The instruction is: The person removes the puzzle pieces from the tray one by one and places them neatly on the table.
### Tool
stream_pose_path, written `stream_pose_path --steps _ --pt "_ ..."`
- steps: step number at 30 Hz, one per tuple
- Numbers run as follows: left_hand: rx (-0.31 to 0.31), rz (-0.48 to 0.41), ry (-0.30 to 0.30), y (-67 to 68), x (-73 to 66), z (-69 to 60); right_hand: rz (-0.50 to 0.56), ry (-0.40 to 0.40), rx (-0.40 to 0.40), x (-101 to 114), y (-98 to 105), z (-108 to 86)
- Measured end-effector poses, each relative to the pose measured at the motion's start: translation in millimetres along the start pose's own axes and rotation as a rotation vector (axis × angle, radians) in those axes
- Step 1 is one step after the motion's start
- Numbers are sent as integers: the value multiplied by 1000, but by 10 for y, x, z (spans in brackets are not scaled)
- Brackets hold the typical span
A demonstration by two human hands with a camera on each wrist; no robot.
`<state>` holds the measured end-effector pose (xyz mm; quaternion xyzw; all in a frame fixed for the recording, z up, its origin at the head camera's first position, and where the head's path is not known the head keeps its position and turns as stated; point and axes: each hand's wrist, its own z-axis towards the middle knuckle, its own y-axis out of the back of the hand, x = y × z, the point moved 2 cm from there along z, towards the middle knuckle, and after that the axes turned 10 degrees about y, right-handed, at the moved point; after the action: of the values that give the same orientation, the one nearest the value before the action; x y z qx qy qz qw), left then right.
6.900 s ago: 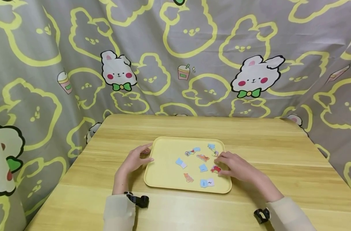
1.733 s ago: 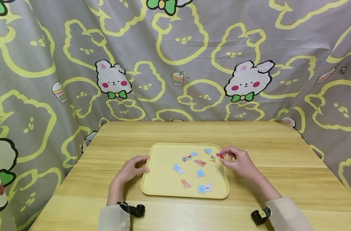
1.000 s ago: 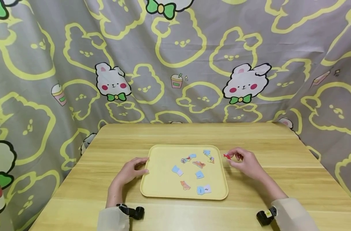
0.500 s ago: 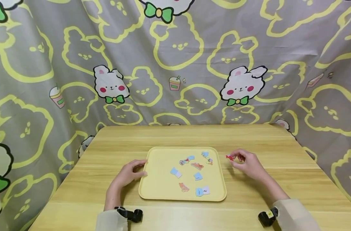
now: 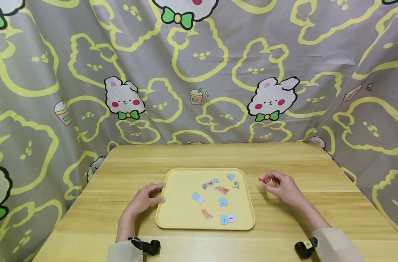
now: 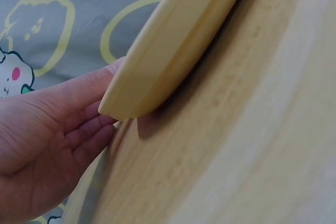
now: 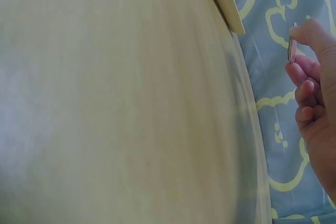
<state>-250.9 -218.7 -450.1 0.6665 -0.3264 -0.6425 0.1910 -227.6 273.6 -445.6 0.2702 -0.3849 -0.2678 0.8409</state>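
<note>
My right hand [image 5: 285, 189] pinches a small flat red piece [image 5: 263, 180] between thumb and fingers, over the table to the right of the tray. Seen edge-on in the right wrist view, the piece [image 7: 292, 45] is thin, with the other fingers curled below it. My left hand [image 5: 143, 199] rests with relaxed fingers against the left edge of a yellow tray [image 5: 176, 222]. In the left wrist view, the thumb touches the tray's rim [image 6: 152, 72]. On the tray's right half lie several small pieces, among them an orange one [image 5: 207, 214] and a blue one [image 5: 223, 201].
The tray stands on a wooden table [image 5: 199, 247]. A grey curtain [image 5: 215, 120] with rabbit prints hangs behind the table and along both sides. Each wrist wears a black camera, one on the left [image 5: 151, 247] and one on the right [image 5: 305, 249].
My right hand has picked the red piece off the tray's right side and carried it past the right rim onto the table side. The left hand stays at the tray's left edge.
</note>
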Motion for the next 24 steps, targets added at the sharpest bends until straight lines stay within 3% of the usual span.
stream_pose_path --steps 24 --pt "7 -8 5 -4 16 12 -37 -53 139 -8 -60 8"
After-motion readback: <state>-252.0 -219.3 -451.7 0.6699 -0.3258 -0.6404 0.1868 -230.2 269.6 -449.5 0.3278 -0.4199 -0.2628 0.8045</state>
